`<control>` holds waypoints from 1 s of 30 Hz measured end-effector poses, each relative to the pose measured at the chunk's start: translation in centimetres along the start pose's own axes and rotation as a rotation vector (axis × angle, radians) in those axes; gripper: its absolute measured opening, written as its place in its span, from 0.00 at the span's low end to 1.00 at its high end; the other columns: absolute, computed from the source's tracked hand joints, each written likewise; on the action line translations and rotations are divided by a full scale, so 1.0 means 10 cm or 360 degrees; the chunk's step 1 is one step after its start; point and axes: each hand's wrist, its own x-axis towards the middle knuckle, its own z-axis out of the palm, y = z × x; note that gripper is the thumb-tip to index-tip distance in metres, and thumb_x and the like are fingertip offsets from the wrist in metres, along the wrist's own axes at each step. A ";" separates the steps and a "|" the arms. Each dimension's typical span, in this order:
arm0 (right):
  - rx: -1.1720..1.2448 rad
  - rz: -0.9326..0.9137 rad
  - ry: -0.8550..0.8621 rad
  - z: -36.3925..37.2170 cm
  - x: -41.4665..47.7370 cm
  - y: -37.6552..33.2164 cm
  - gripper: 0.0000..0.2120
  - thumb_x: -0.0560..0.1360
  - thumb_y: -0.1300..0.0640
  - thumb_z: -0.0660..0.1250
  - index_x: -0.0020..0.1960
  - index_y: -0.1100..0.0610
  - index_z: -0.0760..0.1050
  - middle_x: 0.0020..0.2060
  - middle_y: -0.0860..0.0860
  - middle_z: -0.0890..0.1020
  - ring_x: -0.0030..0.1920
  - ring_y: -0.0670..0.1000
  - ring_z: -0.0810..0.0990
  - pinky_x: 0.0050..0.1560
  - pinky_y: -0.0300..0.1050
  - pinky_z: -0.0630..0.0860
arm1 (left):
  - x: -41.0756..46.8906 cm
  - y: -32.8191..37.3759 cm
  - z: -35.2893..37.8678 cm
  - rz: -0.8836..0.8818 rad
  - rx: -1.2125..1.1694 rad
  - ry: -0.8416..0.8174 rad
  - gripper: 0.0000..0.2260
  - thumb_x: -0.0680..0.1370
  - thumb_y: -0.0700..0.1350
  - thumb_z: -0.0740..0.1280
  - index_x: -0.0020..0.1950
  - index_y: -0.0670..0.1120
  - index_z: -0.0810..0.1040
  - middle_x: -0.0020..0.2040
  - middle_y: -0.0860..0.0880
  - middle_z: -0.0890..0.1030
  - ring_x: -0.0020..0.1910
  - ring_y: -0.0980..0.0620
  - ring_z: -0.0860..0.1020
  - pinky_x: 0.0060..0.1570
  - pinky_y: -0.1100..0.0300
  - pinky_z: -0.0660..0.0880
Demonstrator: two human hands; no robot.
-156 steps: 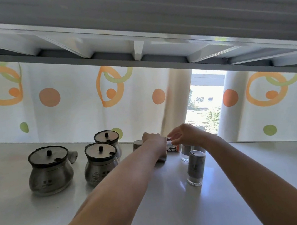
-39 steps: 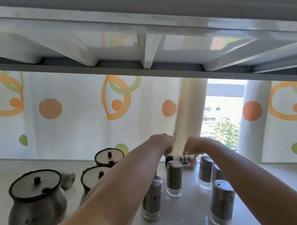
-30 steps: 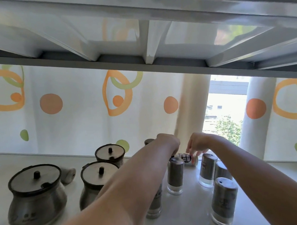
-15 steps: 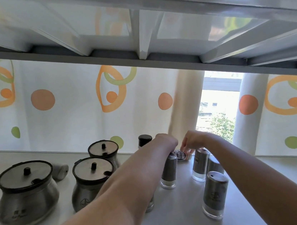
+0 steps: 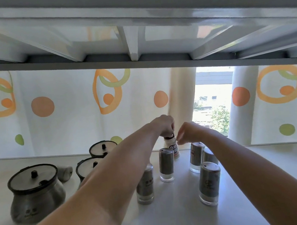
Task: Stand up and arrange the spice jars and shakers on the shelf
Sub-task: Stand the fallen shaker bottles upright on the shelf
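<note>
Five steel shakers stand upright on the shelf, nearer than both hands. One white labelled bottle, upright, its dark cap gripped from above by the left hand. Right hand curled just beside the bottle; contact cannot be told. Three lidded pots and one toppled shaker lie left of the left forearm.

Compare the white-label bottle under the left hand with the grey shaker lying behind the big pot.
Pose: the white-label bottle stands upright; the grey shaker lies on its side. Contact: the left hand grips the bottle's dark cap; no hand touches the shaker. Look: the bottle is white with dark print, the shaker plain grey. Both sit on the same shelf.
</note>
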 end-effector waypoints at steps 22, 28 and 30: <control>0.0001 0.0097 0.0027 -0.04 -0.08 -0.03 0.23 0.70 0.52 0.73 0.60 0.62 0.77 0.56 0.59 0.81 0.57 0.58 0.78 0.58 0.47 0.73 | -0.20 0.09 -0.04 -0.0025 -0.0215 -0.0076 0.12 0.78 0.41 0.61 0.57 0.41 0.80 0.57 0.41 0.81 0.56 0.43 0.77 0.50 0.56 0.71; 0.0011 0.0087 0.0026 -0.08 -0.11 0.01 0.29 0.69 0.49 0.73 0.66 0.58 0.73 0.62 0.56 0.77 0.60 0.55 0.76 0.58 0.46 0.72 | -0.29 0.11 -0.07 -0.0074 -0.0267 -0.0127 0.14 0.80 0.45 0.59 0.57 0.39 0.79 0.56 0.40 0.80 0.53 0.44 0.76 0.46 0.57 0.67; 0.0004 0.0096 0.0038 -0.12 -0.13 0.02 0.30 0.69 0.47 0.72 0.67 0.58 0.71 0.64 0.56 0.76 0.63 0.55 0.74 0.61 0.47 0.70 | -0.35 0.10 -0.12 -0.0095 -0.0263 -0.0138 0.15 0.81 0.47 0.58 0.59 0.40 0.79 0.57 0.41 0.80 0.57 0.43 0.76 0.48 0.56 0.68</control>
